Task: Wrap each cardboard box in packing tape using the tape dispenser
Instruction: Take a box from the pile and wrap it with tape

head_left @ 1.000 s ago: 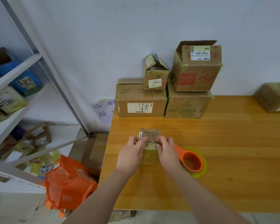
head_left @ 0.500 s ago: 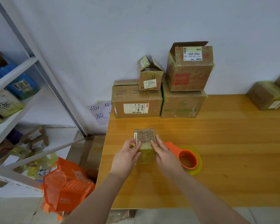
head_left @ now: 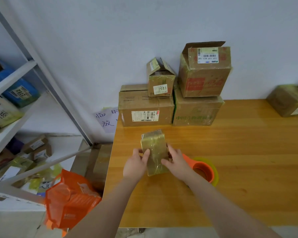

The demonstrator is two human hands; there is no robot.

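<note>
Over at nine o'clock stands a white metal shelf rack [head_left: 24, 69] stacked with parcels, and below it, near seven o'clock, an orange mesh bag [head_left: 70, 201] sags beside the wooden table [head_left: 239, 169]. At the table's near left, the person's left hand [head_left: 136, 164] grips the left edge of a small taped cardboard box [head_left: 155, 152], thumb pressed on its top face, fingers curled under. The box sits tilted, its far end raised toward twelve o'clock, glossy yellowish tape already covering the face that shows. The right hand [head_left: 176, 164] clamps the opposite edge, fingers closed against the side. Just beyond that wrist, at three o'clock, the orange tape dispenser [head_left: 202, 170] lies on the table, unheld. Against the wall at twelve o'clock sits a stack of larger boxes [head_left: 170, 100]. To my eye the box is being turned for inspection; smoothing each seam firmly and checking for bare cardboard before reaching for the dispenser would serve best.
</note>
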